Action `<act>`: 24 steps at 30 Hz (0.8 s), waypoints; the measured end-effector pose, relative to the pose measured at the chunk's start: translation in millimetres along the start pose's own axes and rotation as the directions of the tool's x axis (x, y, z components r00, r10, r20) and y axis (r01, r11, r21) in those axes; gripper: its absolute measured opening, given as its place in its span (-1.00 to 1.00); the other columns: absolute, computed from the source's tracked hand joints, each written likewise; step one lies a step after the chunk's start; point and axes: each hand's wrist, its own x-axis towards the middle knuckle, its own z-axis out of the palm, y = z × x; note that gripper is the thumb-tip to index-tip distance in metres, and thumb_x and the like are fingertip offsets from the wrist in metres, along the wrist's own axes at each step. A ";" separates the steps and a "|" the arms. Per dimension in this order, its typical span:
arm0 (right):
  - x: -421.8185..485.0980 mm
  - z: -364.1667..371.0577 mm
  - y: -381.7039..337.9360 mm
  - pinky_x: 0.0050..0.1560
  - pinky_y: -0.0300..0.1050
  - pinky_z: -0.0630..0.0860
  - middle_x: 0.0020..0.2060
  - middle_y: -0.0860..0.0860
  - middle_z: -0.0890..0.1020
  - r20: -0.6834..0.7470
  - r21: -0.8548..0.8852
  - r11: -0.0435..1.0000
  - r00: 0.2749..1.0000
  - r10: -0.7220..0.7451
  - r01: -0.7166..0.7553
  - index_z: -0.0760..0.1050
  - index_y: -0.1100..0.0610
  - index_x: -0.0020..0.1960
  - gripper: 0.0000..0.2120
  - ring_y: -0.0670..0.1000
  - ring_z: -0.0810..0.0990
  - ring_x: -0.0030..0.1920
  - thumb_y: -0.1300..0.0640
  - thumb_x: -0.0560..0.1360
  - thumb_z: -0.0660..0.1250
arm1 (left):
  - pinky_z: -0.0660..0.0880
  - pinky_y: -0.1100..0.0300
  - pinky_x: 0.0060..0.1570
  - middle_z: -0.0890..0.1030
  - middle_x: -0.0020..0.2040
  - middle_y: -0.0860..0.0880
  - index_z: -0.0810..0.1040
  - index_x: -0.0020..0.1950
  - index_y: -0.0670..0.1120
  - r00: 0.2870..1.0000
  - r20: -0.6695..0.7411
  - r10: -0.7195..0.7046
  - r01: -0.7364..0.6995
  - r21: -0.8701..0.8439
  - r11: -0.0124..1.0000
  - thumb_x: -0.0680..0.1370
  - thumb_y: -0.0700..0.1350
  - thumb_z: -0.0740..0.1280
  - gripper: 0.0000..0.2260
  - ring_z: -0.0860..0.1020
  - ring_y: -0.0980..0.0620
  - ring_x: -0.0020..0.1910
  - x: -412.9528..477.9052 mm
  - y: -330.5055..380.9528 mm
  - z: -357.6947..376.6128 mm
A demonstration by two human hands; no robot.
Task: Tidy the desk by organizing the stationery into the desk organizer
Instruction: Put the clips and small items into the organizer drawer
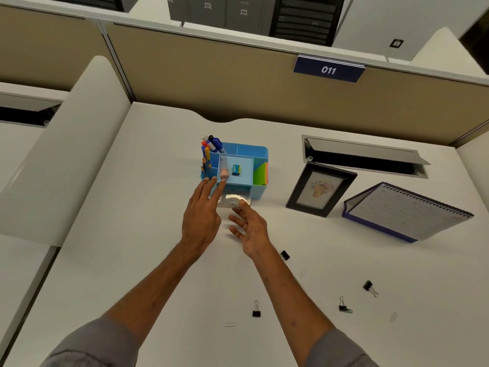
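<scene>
A blue desk organizer [260, 154] stands mid-desk with pens and pencils [209, 152] upright at its left, a glue stick [223, 169] and a small eraser [236, 170] in its tray, and coloured sticky notes [260, 172] at its right. Its clear drawer [234, 200] is pulled out at the front. My left hand [202, 213] reaches with straight fingers that touch the organizer's front left edge by the glue stick. My right hand [248, 226] is relaxed, its thumb at the drawer's front. Several black binder clips [256, 311] [343, 306] [369, 286] [285, 255] and paper clips [302, 273] lie on the near desk.
A black picture frame [321, 190] leans right of the organizer, and a spiral desk calendar [407, 210] stands further right. A cable hatch [365, 154] is open behind them. Tan partition walls [238, 75] bound the back of the desk.
</scene>
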 end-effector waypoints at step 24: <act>-22.3 -147.9 -33.6 0.03 -0.19 0.63 0.01 -0.16 0.67 0.294 -0.843 0.220 0.762 -0.577 0.491 0.64 -0.05 0.09 -0.81 -0.12 0.65 -0.02 0.23 0.63 0.37 | 0.35 -0.22 0.51 0.49 0.48 -0.18 0.48 0.51 -0.13 0.929 -0.306 0.209 -0.236 -0.055 0.970 0.47 -0.48 0.33 -0.38 0.43 -0.21 0.50 -40.6 30.6 20.6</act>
